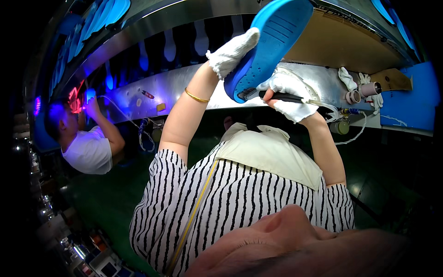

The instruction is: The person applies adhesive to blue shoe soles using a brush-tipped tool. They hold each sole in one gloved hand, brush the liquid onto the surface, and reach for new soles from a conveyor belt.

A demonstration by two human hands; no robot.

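Observation:
In my white-gloved left hand point(236, 51) is a long blue shoe sole point(272, 44), gripped by its left side and tilted over the bench, its face with small holes and grooves toward me. The glove hides part of its edge. My right hand point(293, 94), also gloved with bare fingertips showing, closes round a brush point(288, 97) with a black handle. Its bristles point(249, 93) are at the near, narrower end of the sole and appear to touch it. A pale tube point(330, 108) runs from the back of the brush.
A metal bench point(184, 85) stretches across, bearing a red-and-black tool point(147, 94) and a yellow block point(161, 107). At right lie white gloves point(347, 79) and tape rolls point(369, 89). Blue soles point(104, 14) line the upper rack. Another person point(87, 143) works at left under coloured light.

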